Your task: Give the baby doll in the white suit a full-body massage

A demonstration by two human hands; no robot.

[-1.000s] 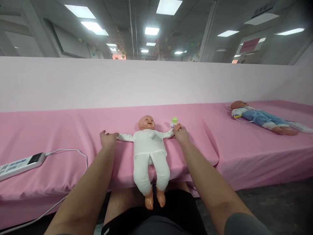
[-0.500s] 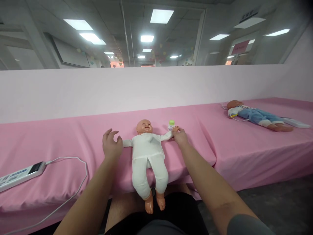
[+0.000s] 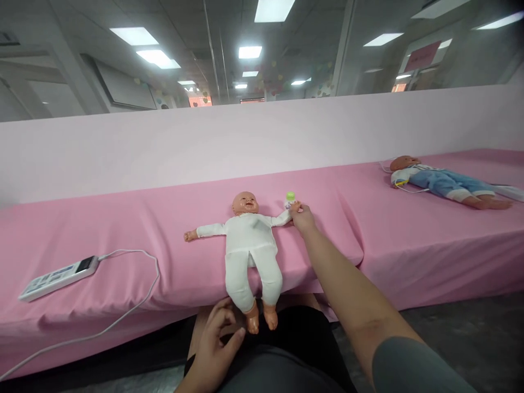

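Note:
A baby doll [image 3: 250,240] in a white top and trousers lies on its back on the pink-covered surface [image 3: 188,196], its bare feet over the front edge. My right hand [image 3: 303,218] has its fingers closed around the doll's hand on the right side. Just behind that spot stands a small bottle [image 3: 290,198] with a green cap, partly hidden. Low in front, near the doll's feet and over my lap, is my left hand [image 3: 221,338], holding nothing, with its fingers loosely curled and apart from the thumb.
On the left lies a white power strip [image 3: 61,277], its cable [image 3: 157,267] running over the front edge. Another doll [image 3: 446,183] in blue trousers lies at the far right with thin tubing about it. Behind the surface rises a white wall [image 3: 184,147] below glass.
My left hand has come away from beside the doll's arm, moving down and toward my lap. The right hand keeps its hold. The view has shifted slightly.

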